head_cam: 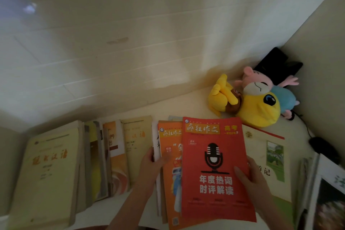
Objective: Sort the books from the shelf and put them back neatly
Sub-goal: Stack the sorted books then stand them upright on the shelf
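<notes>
Head view: right hand (251, 183) pinches the thin red paper magazine (211, 164) by its edge; it is probably light and floppy. Left hand (152, 163) grips the orange paper magazine (168, 201).

A top magazine (214, 170) lies on a stack of magazines (170, 155) at the shelf's (186, 106) near middle. At its 9 o'clock, a row of books (50, 170) overlaps sideways. At 3 o'clock, a book (270, 155) lies partly beneath it. Plush toys (257, 102) sit at 1 o'clock, in the back corner.
</notes>
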Demonstrator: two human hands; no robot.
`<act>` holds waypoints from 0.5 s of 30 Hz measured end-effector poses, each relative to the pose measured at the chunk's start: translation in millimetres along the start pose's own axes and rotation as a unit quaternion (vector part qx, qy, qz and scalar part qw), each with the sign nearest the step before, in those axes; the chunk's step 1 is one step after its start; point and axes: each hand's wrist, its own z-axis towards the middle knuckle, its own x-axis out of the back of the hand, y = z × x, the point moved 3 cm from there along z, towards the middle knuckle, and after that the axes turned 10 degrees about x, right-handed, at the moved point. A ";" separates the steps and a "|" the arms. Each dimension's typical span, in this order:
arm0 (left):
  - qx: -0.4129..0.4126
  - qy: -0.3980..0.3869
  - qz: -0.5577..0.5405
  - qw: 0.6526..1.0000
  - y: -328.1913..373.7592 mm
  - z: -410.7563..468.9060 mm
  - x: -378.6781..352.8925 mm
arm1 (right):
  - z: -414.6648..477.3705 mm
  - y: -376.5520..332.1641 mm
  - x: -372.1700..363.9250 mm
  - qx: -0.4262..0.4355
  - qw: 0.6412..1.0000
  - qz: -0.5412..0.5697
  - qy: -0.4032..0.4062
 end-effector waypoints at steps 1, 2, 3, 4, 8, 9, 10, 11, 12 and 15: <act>-0.007 0.005 0.011 1.000 0.2 0.6 -2.1 | 0.4 2.3 -7.8 0.011 0.999 -0.029 -0.009; -0.015 0.009 0.016 1.000 0.2 0.5 -4.3 | 0.0 3.7 -16.8 0.022 0.998 -0.052 -0.024; -0.022 0.013 0.012 1.000 0.0 -0.2 -6.2 | -0.4 5.8 -25.7 0.028 0.997 -0.066 -0.037; -0.029 0.014 0.006 0.999 0.3 -1.2 -8.0 | -0.3 8.1 -32.7 0.025 0.996 -0.068 -0.046; -0.040 0.005 -0.010 0.999 3.5 -4.2 -8.9 | 4.4 11.8 -38.4 0.016 0.996 -0.063 -0.060; -0.039 0.001 -0.012 0.999 4.1 -4.3 -7.9 | 5.6 13.4 -36.1 0.020 0.996 -0.067 -0.059; -0.036 -0.003 -0.018 0.999 4.2 -4.0 -6.5 | 6.0 13.7 -33.9 0.021 0.996 -0.066 -0.056; -0.032 -0.008 -0.029 0.999 4.5 -4.0 -5.3 | 6.1 15.0 -31.3 0.014 0.997 -0.058 -0.053; -0.032 -0.012 -0.041 0.999 4.4 -3.8 -3.6 | 5.4 15.0 -27.8 0.004 0.998 -0.048 -0.047; -0.044 -0.010 -0.067 0.997 12.6 -5.0 3.5 | 4.8 10.3 -15.7 -0.040 0.998 0.001 -0.044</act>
